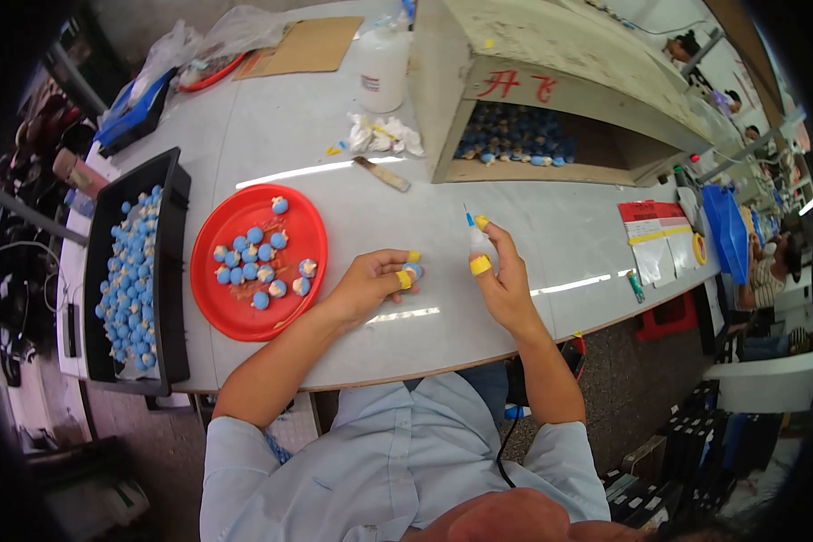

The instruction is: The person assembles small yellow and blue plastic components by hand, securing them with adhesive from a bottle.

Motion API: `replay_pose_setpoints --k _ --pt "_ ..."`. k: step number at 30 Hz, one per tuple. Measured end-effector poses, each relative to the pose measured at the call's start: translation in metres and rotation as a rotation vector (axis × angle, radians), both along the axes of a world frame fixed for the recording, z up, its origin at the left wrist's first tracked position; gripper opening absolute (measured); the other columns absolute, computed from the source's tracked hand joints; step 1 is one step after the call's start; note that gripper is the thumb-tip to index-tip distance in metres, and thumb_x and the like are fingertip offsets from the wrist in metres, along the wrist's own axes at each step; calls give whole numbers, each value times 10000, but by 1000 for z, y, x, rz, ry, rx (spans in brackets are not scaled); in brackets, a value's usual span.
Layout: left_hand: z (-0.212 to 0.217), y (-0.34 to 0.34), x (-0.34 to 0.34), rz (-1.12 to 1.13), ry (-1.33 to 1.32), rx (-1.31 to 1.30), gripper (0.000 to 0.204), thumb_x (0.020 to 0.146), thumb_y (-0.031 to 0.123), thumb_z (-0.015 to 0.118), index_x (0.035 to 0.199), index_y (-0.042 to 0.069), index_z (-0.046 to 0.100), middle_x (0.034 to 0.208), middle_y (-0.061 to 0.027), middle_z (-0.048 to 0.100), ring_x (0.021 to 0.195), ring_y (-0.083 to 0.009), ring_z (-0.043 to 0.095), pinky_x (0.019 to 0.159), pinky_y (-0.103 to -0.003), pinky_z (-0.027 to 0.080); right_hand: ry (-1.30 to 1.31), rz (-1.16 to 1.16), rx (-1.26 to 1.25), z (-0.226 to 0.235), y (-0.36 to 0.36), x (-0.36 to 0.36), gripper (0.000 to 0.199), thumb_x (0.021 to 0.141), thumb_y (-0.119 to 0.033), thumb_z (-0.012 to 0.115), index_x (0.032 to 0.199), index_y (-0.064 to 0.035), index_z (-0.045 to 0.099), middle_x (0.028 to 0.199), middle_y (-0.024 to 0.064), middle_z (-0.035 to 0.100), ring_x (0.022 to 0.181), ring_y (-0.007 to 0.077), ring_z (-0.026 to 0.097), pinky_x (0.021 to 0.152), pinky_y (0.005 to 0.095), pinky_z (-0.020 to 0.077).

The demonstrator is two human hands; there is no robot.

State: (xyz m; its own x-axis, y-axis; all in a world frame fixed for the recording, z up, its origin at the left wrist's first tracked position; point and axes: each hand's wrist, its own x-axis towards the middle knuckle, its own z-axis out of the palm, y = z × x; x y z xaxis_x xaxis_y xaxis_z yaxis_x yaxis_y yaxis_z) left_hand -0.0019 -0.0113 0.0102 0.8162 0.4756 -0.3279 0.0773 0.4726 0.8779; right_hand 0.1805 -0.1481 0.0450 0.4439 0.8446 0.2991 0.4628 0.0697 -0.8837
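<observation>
Pinching a small blue ball (414,270), the left hand (370,282) is over the gray table (461,341), right of the round red tray (230,215); farther right, the right hand (508,278) grips a needle-tipped squeeze bottle (478,240), needle pointing toward the far side.

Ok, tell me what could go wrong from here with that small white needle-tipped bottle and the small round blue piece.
The small white bottle with the blue tip, in the right hand, has a bare thin needle that could prick the left hand if the two meet.

The small round blue piece pinched in the left hand could slip and perhaps roll across the smooth grey tabletop.
</observation>
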Motion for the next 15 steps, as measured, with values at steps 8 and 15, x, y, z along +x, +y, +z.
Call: replay_pose_setpoints --k 8,15 --pt "6 5 -7 -131 23 -29 374 858 60 665 1192 -55 540 1003 -104 664 864 -141 664 635 -200 509 -50 92 142 -24 -6 -29 280 782 -23 710 1025 19 577 833 109 635 665 137 576 596 262 459" --pt "-2 8 -9 -237 -3 -25 373 846 76 659 1173 -64 548 1009 -112 661 845 -143 674 632 -216 497 -127 77 317 -33 -14 -29 229 772 -4 676 979 25 582 792 123 621 616 186 567 567 280 454"
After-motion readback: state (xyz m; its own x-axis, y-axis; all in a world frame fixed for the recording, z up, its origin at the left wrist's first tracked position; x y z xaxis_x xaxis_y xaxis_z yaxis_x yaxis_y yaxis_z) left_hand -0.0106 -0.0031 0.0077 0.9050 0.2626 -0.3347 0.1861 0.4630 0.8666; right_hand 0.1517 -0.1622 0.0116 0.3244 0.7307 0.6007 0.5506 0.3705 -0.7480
